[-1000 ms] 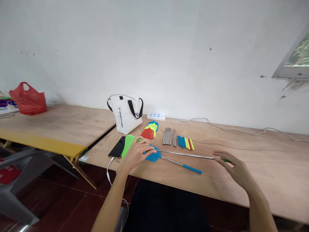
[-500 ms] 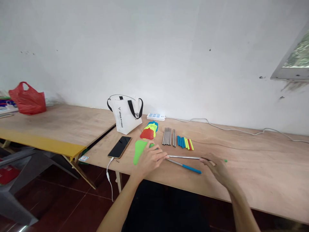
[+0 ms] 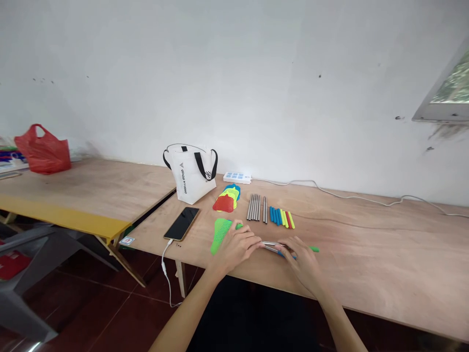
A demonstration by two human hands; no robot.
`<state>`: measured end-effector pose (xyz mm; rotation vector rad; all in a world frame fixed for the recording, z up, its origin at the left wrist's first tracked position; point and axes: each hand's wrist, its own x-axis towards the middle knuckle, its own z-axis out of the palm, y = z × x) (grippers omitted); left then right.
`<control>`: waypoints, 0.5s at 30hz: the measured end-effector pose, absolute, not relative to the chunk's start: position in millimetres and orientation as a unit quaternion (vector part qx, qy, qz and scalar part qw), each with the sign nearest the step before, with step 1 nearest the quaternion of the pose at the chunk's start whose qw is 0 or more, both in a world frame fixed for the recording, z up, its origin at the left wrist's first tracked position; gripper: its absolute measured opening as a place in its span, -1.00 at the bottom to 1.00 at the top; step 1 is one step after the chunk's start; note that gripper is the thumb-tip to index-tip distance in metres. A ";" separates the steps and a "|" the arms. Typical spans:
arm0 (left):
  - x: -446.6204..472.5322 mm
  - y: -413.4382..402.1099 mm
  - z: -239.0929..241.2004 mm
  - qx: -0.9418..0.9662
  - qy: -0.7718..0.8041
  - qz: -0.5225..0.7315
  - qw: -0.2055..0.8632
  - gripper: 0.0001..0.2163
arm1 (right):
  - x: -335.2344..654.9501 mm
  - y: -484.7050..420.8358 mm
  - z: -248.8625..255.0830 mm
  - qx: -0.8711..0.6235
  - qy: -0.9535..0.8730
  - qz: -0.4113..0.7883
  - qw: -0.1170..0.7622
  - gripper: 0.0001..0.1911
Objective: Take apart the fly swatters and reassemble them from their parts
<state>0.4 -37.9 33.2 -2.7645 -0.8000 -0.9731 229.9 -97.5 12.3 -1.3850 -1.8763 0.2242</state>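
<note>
A green fly swatter with a perforated head (image 3: 220, 232) lies crosswise between my hands. My left hand (image 3: 238, 248) is closed around its shaft close to the head. My right hand (image 3: 303, 264) grips the metal rod (image 3: 270, 243) farther right, and a green handle end (image 3: 314, 249) shows beyond its fingers. Just below this rod, a second metal rod with a blue handle (image 3: 286, 253) lies on the table, partly covered by my right hand. Beyond my hands are several metal tubes (image 3: 254, 207) in a row and several blue, yellow and red handles (image 3: 281, 217).
Red (image 3: 224, 204), yellow and blue swatter heads overlap behind my left hand. A phone (image 3: 181, 223) on a white cable, a white bag (image 3: 190, 178) and a power strip (image 3: 237, 177) stand nearby. The table's front edge (image 3: 366, 314) runs close to me.
My right hand and the green handle end have moved left, so less rod shows between my hands. The green head has shifted slightly right, and its holes now show.
</note>
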 end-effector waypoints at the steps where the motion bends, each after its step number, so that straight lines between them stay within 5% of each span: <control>1: -0.1 -36.8 33.5 -0.909 -0.266 -0.318 0.037 -0.72 | 230.7 -98.1 12.6 -0.550 -0.736 0.089 0.384 -0.60; 15: -3.4 -38.2 37.9 -0.906 -0.277 -0.320 0.018 -0.70 | 231.0 -100.1 9.5 -0.587 -0.730 -0.015 0.350 -0.56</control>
